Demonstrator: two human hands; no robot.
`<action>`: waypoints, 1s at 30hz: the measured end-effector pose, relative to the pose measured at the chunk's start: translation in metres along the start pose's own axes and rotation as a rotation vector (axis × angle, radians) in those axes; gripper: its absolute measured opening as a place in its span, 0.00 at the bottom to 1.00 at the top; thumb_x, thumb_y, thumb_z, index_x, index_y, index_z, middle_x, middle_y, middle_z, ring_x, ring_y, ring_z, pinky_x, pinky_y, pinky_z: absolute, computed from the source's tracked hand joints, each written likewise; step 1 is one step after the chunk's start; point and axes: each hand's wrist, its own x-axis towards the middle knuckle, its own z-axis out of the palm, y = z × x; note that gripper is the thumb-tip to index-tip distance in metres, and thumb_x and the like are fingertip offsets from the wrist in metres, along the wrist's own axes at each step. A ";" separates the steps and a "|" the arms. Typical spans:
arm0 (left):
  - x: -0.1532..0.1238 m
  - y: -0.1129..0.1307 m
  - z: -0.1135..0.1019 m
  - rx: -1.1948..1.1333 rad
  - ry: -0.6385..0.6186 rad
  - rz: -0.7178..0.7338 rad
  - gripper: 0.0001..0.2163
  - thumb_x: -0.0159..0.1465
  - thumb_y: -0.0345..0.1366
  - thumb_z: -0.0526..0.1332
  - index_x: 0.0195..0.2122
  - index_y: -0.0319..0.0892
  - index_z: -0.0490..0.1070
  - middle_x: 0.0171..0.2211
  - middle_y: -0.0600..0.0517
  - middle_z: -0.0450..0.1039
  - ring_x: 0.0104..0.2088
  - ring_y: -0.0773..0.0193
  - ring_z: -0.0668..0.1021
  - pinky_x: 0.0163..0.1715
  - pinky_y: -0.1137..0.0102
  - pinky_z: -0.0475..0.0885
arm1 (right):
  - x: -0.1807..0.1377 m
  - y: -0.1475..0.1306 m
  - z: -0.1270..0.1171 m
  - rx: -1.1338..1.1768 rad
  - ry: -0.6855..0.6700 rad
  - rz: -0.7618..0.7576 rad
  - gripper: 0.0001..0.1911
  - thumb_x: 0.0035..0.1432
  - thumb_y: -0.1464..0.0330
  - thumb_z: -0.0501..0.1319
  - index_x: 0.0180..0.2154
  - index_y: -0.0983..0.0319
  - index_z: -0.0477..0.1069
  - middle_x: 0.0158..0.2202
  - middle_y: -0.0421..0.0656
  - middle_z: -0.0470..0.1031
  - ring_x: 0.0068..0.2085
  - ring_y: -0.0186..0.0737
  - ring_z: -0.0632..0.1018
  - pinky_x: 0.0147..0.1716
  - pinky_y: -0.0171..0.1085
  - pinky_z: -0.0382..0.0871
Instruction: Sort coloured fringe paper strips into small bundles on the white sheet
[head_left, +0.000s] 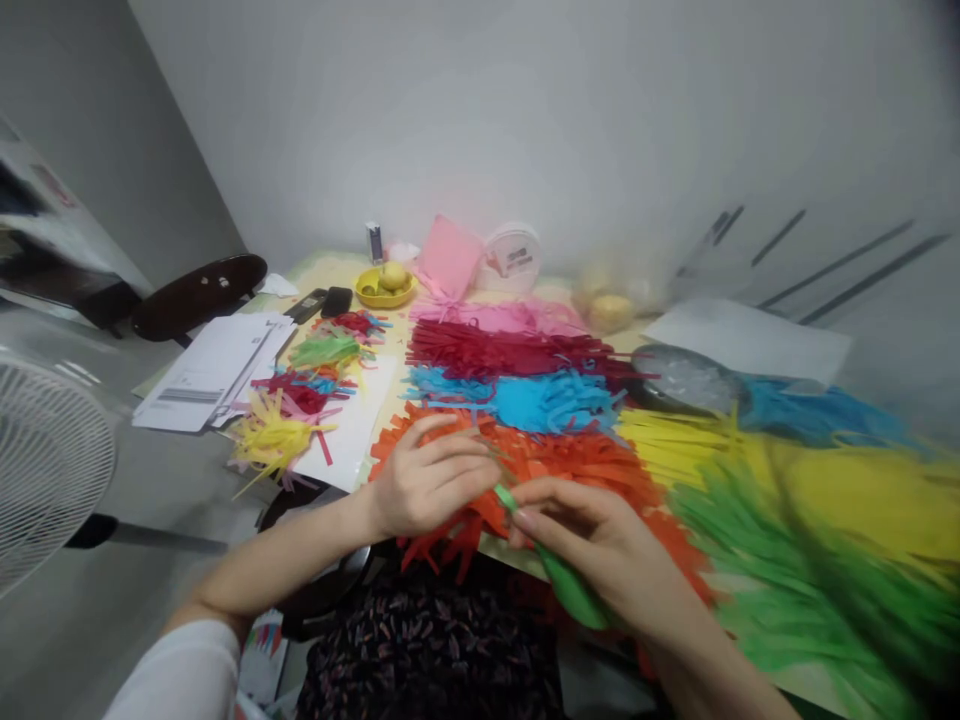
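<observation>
A twisted piece of green fringed paper (571,590) runs between my two hands at the table's front edge. My right hand (592,535) pinches it with thumb and fingertips, and its wider end hangs down beneath the palm. My left hand (433,478) has its fingers curled together at the narrow upper end, its fingertips partly hidden. Below and behind both hands spreads orange fringed paper (607,465). Beyond that lie blue fringed paper (536,402), dark red fringed paper (502,348) and pink fringed paper (525,317).
Yellow (847,490) and green fringed paper (772,570) cover the right side, near a grey bowl (686,380). Finished-looking multicoloured tassels (274,435) lie left, beside printed sheets (217,375). Behind are phones (337,301) and a yellow dish (385,297). A fan (49,470) stands left.
</observation>
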 end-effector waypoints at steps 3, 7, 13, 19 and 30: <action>0.006 0.003 0.012 -0.180 0.252 -0.091 0.08 0.65 0.33 0.60 0.37 0.45 0.80 0.36 0.48 0.83 0.43 0.59 0.81 0.57 0.57 0.68 | 0.004 -0.007 0.005 -0.071 0.127 -0.164 0.10 0.58 0.61 0.66 0.36 0.60 0.80 0.27 0.43 0.81 0.29 0.38 0.80 0.30 0.34 0.75; 0.024 0.014 0.017 -0.515 0.330 -0.287 0.10 0.67 0.35 0.59 0.40 0.45 0.81 0.43 0.46 0.82 0.51 0.57 0.78 0.55 0.59 0.71 | 0.018 -0.019 0.008 -0.214 0.313 -0.419 0.06 0.60 0.67 0.64 0.34 0.58 0.81 0.32 0.43 0.81 0.37 0.40 0.80 0.42 0.38 0.75; 0.046 0.004 0.021 -0.693 0.381 -0.364 0.09 0.63 0.39 0.64 0.41 0.43 0.81 0.46 0.45 0.81 0.55 0.54 0.76 0.57 0.59 0.69 | 0.039 -0.026 0.005 -0.304 0.425 -0.552 0.05 0.61 0.70 0.62 0.37 0.58 0.77 0.35 0.41 0.81 0.37 0.37 0.80 0.40 0.36 0.75; 0.064 -0.037 -0.005 -0.555 0.790 -0.584 0.11 0.61 0.44 0.64 0.34 0.41 0.77 0.32 0.50 0.80 0.38 0.61 0.80 0.44 0.69 0.74 | 0.078 -0.019 -0.123 -1.005 0.565 -0.194 0.14 0.67 0.62 0.56 0.48 0.57 0.76 0.49 0.44 0.79 0.49 0.41 0.78 0.52 0.42 0.70; 0.059 -0.054 -0.001 -0.398 0.485 -0.703 0.12 0.59 0.45 0.66 0.27 0.41 0.75 0.25 0.54 0.73 0.29 0.64 0.74 0.32 0.73 0.69 | 0.154 0.084 -0.299 -1.217 0.620 0.500 0.18 0.65 0.62 0.62 0.53 0.64 0.70 0.52 0.49 0.73 0.48 0.43 0.77 0.46 0.46 0.74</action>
